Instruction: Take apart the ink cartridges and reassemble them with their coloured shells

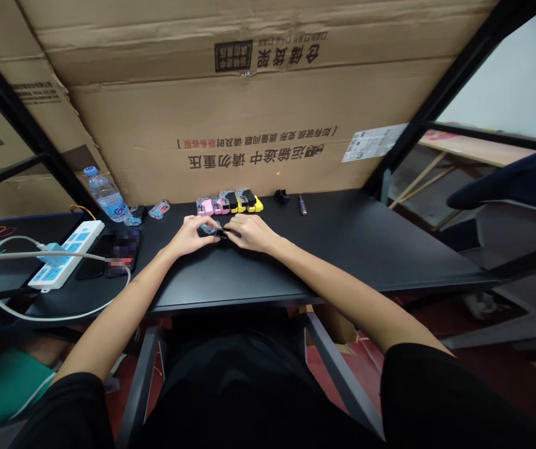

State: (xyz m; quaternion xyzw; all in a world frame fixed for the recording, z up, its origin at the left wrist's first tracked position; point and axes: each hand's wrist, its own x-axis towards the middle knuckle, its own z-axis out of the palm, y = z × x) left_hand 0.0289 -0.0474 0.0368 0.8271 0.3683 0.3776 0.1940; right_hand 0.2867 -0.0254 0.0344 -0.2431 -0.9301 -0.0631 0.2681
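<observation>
My left hand (192,235) curls around a small clear and black part (209,230) above the black table. Close on its right, my right hand (248,232) pinches a small black piece (233,232) against that part. The fingers partly cover both, so their exact shapes are hidden. Just behind my hands stands a row of small plastic units, pink ones (206,206) on the left and yellow and black ones (255,202) on the right.
A water bottle (108,196), two small clear units (159,209), a white power strip (67,255) with a cable and phones (123,249) are on the left. A black piece (282,196) and a screwdriver (302,205) lie behind right. Cardboard (249,106) backs the table (343,249).
</observation>
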